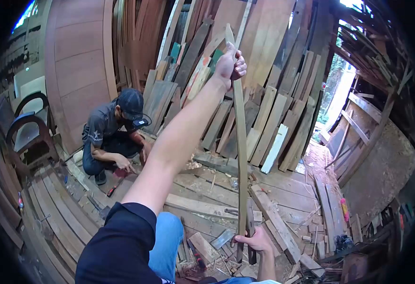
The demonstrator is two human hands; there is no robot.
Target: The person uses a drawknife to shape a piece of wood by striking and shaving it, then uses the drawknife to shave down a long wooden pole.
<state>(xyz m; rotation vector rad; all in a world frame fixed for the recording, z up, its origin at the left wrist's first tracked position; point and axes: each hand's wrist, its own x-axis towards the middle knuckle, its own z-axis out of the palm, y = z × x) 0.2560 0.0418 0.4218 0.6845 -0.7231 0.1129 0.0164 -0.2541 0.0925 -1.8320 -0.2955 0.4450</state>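
Note:
A long narrow wooden strip (pixel 240 137) stands nearly upright in front of me. My left hand (pixel 230 64), at the end of my outstretched arm, is wrapped round the strip near its pointed top. Lower down, my right hand (pixel 258 240) is at the strip's bottom end, its thumb across the wood. A dark, narrow tool or piece (pixel 250 222) stands beside the strip at my right hand; what it is I cannot make out.
A co-worker (pixel 117 125) in a dark cap crouches at the left. Planks (pixel 274 128) lean on the back wall. Boards (pixel 276 222) and offcuts litter the floor. A chair (pixel 30 123) stands far left, and a sheet (pixel 383 165) leans at right.

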